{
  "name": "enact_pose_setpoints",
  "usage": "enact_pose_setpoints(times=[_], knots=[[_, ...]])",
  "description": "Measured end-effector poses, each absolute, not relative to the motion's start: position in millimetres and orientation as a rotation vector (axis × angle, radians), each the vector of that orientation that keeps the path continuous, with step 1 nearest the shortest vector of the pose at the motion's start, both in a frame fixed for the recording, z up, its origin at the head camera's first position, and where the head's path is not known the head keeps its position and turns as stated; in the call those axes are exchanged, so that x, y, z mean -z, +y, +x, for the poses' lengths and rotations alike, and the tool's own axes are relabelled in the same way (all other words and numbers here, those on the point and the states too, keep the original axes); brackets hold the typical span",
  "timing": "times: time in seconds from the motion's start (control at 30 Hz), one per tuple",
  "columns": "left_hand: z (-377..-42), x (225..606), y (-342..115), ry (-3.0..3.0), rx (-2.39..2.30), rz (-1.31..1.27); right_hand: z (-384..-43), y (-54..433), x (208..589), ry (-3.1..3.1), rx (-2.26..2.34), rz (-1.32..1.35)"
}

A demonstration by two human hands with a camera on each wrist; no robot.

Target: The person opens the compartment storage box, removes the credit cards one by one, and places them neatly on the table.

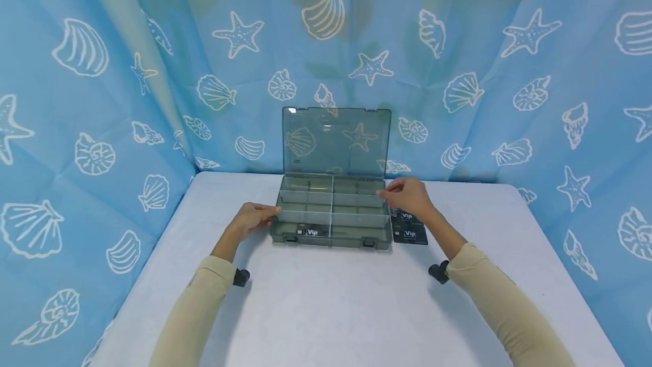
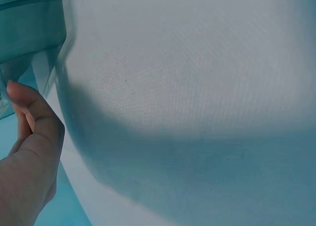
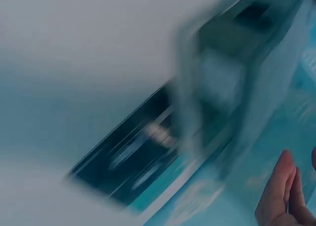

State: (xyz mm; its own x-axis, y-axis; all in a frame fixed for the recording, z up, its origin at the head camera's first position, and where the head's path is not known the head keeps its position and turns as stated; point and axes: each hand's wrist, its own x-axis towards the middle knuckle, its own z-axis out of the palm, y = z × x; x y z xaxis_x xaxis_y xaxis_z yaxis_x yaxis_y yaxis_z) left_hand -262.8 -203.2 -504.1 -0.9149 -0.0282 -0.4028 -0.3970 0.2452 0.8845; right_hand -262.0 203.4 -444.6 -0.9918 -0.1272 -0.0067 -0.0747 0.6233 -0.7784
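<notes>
A clear grey plastic organizer box lies on the table, its lid raised at the back. Dividers split it into several compartments. One black "Vip" card lies in the front left compartment. My left hand holds the box's left wall at the rim, thumb and fingertips there. My right hand is over the right wall, fingertips at the rim near the back. In the right wrist view its fingers are fairly straight, with nothing visible between them and the thumb. Beneath that hand lie black "Vip" cards, partly covered by it.
The box stands toward the back of the white-covered table, close to a blue shell-print curtain. Two latches are on the box's front. A dark wrist camera sits at the right sleeve.
</notes>
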Motion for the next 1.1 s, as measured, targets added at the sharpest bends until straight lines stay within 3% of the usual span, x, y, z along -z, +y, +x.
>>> enact_pose_setpoints(times=[0.27,0.4,0.63,0.77,1.1], knots=[[-262.3,506.7,-203.4,2.213,-1.723,-0.415,-252.0,103.4,449.7,2.378,1.513,-0.406],[-261.4,506.5,-202.4,2.213,-1.725,-0.413,-245.3,71.3,453.1,2.357,1.381,-0.543],[-257.8,505.5,-201.5,2.217,-1.718,-0.422,-237.0,39.8,447.8,2.513,0.835,-0.702],[-256.7,505.4,-203.2,2.209,-1.719,-0.417,-234.8,27.1,444.0,2.463,0.642,-0.626],[-262.1,505.1,-205.0,2.192,-1.758,-0.391,-234.1,5.5,444.7,2.323,0.706,-0.528]])
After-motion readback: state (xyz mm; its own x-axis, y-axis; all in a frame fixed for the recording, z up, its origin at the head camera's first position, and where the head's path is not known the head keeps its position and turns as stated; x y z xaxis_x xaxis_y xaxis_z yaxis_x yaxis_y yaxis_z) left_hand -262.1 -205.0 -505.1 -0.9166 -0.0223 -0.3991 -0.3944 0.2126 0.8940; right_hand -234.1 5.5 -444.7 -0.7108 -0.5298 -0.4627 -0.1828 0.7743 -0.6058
